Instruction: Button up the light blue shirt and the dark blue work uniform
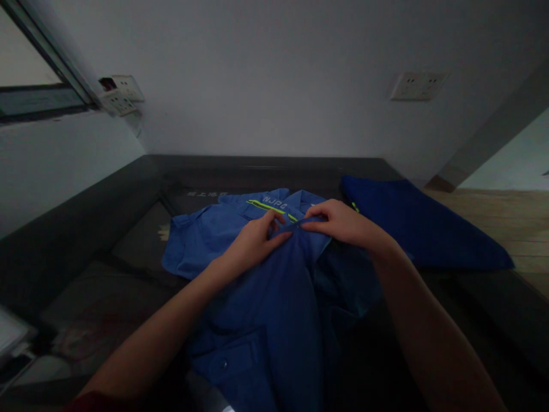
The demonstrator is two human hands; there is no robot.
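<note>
A blue work jacket with yellow-green piping and white lettering lies spread over a dark surface. My left hand pinches the edge of its front near the middle, thumb and fingertips close together. From the other side, my right hand grips the same strip of cloth between thumb and fingers. A small pale dot, perhaps a snap, shows between the two hands. Closer to me, a flap pocket with a button lies on the cloth. The fabric beneath my hands is partly hidden.
The dark surface has a raised rim along the wall. Dark blue folded cloth lies at the right. Wall sockets are at upper right, with more sockets at upper left by a window. A blurred white object sits at lower left.
</note>
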